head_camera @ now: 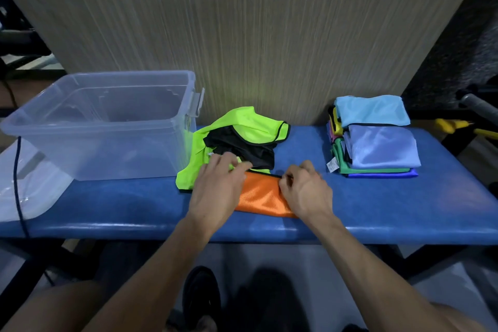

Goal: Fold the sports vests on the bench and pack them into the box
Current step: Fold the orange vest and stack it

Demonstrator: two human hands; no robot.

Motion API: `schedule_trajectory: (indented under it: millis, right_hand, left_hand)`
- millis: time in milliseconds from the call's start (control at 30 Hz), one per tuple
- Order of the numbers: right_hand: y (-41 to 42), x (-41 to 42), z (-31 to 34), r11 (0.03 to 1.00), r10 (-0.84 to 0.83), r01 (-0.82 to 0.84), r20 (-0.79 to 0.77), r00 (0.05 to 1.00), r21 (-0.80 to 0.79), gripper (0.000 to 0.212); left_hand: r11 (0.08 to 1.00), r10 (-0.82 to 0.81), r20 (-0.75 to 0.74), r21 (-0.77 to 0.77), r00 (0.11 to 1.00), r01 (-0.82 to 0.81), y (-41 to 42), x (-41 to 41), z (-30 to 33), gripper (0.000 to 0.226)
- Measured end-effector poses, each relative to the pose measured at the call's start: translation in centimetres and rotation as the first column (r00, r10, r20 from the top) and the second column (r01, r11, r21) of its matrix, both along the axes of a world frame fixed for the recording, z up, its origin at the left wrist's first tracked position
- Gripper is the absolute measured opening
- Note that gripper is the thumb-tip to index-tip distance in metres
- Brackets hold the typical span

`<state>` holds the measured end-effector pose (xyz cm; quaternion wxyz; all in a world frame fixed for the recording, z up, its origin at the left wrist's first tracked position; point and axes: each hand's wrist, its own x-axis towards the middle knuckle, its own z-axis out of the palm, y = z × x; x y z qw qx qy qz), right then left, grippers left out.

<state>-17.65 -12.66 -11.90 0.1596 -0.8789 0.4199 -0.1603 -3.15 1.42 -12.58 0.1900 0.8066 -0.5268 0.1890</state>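
Nearest the camera, both forearms reach over the front edge of the blue bench to an orange vest, which lies folded into a narrow band at the middle of the padded top. The left hand lies on the vest's left end with fingers fairly straight, pressing it flat and reaching onto the cloth behind. The right hand has its fingers curled at the vest's right end, apparently pinching the dark-trimmed edge, though the exact grip is hard to make out.

Just behind the orange vest sits a loose heap: a neon green vest with a black vest crumpled on top of it, neither one folded. To the right, well apart, stands a stack of folded vests in several colours, light blue uppermost. At the left, the clear plastic box stands open on the bench and appears empty.

So the folding looks mostly done, with two vests left after the orange one, while packing has not yet begun.
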Motion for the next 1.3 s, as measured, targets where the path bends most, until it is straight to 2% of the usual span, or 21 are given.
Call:
schedule_trajectory:
  millis: [67, 100, 267, 400, 500, 600, 700, 800, 867, 967, 1067, 1167, 1233, 1300]
  right_hand:
    - [0.1, 0.2, 0.1, 1.000, 0.010, -0.010, -0.017, 1.000, -0.001, 0.022]
    - [0.1, 0.2, 0.1, 1.000, 0.032, -0.031, -0.022, 0.999, 0.003, 0.021]
    - [-0.4, 0.1, 0.4, 0.989, 0.120, -0.114, -0.069, 0.990, 0.093, 0.032]
    - [-0.6, 0.2, 1.4, 0.960, 0.043, -0.029, -0.046, 0.998, 0.278, 0.044]
    - [-0.6, 0.3, 2.3, 0.932, -0.022, -0.018, 0.106, 0.994, 0.362, 0.039]
    - [-0.6, 0.3, 2.3, 0.862, -0.143, 0.016, 0.213, 0.967, 0.507, 0.038]
    - [-0.9, -0.1, 2.3, 0.777, -0.257, 0.061, 0.227, 0.939, 0.627, 0.049]
    - [-0.6, -0.4, 2.4, 0.717, -0.269, 0.046, 0.215, 0.939, 0.695, 0.042]
    - [0.3, -0.1, 2.2, 0.761, -0.255, 0.063, 0.208, 0.944, 0.645, 0.040]
    - [1.7, 0.4, 1.6, 0.891, -0.218, 0.101, 0.222, 0.950, 0.443, 0.037]
    - [2.4, 0.3, 1.6, 0.968, -0.086, 0.012, 0.285, 0.955, 0.250, 0.028]
    - [2.3, -0.2, 1.9, 0.993, 0.071, -0.097, 0.308, 0.949, 0.070, 0.022]
    - [1.9, -0.8, 2.4, 0.987, 0.151, -0.161, 0.327, 0.933, 0.006, 0.021]
    - [1.5, -1.7, 3.0, 0.972, 0.228, -0.232, 0.342, 0.912, -0.032, 0.021]
  left_hand:
    - [0.989, -0.136, 0.013, 0.058, 0.991, 0.135, -0.2, 0.2, -0.9, 0.030]
    - [0.984, -0.153, -0.016, 0.088, 0.988, 0.153, -0.2, 0.3, -1.4, 0.037]
    - [0.991, -0.112, -0.181, 0.049, 0.977, 0.123, 0.0, 0.8, -2.7, 0.046]
    - [0.992, -0.112, -0.181, 0.033, 0.977, 0.120, 0.0, 0.7, -3.1, 0.045]
    - [0.994, -0.103, -0.177, 0.026, 0.979, 0.110, -0.1, 0.7, -3.2, 0.046]
    - [0.995, -0.097, -0.184, 0.020, 0.978, 0.102, -0.1, 0.7, -3.3, 0.047]
    - [0.994, -0.104, -0.195, 0.009, 0.975, 0.108, -0.1, 0.7, -3.4, 0.045]
    - [0.994, -0.105, -0.193, 0.001, 0.976, 0.108, -0.1, 0.6, -3.3, 0.045]
    - [0.995, -0.100, -0.186, 0.004, 0.977, 0.103, 0.0, 0.6, -3.3, 0.045]
    - [0.993, -0.099, -0.143, 0.054, 0.985, 0.107, -0.1, 0.5, -3.0, 0.046]
    - [0.977, -0.131, -0.032, 0.164, 0.991, 0.134, -0.1, 0.7, -1.4, 0.048]
    - [0.943, -0.233, 0.005, 0.246, 0.973, 0.224, -0.7, 1.0, 0.8, 0.052]
    - [0.916, -0.289, -0.116, 0.254, 0.950, 0.310, -1.5, 1.1, 1.9, 0.063]
    - [0.897, -0.256, -0.430, 0.229, 0.866, 0.379, -2.3, 1.0, 2.5, 0.070]
